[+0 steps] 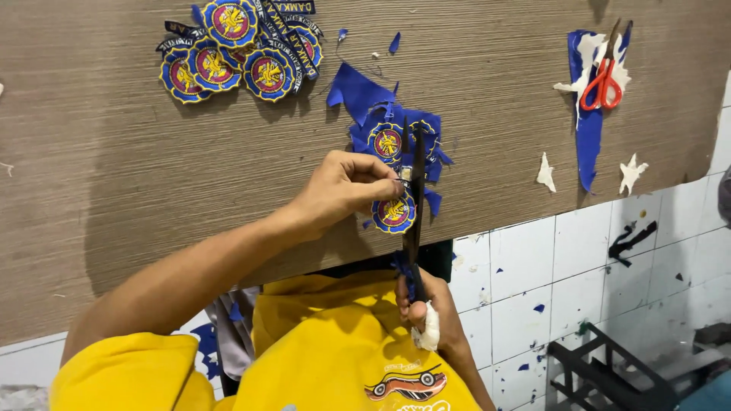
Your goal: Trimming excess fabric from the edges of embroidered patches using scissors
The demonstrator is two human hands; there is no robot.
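2 bare hands are working over a wide wood-grain tabletop (pixel 114 175), which is lying across the view as the bench for the whole job, with a white tiled floor (pixel 533 281) showing past its near edge and catching fallen blue scraps. Near the far edge a heap of finished round embroidered patches (pixel 228 49), blue-rimmed with yellow and red centres, is sitting well apart from the cutting, seemingly so trimmed pieces are staying separate from waste. At the right a long strip of blue and white backing offcut (pixel 588 114) is lying with a pair of red-handled scissors (pixel 603 80) resting on it, untouched and out of the way. The left hand (pixel 346 186) is reaching out over the table edge, its fingers curled in and pinching the blue fabric with uncut patches (pixel 388 141) just above the round patch being cut out (pixel 394 213), apparently keeping the cloth taut and turned toward the blades. The right hand (pixel 426 308), one finger wrapped in white bandage, is closed around the handles of the long dark scissors (pixel 416 190), held close to the body over the yellow shirt (pixel 320 342), so the blades are pointing away and running alongside that patch. Small blue snippets (pixel 394 42) are lying scattered between heap and work.
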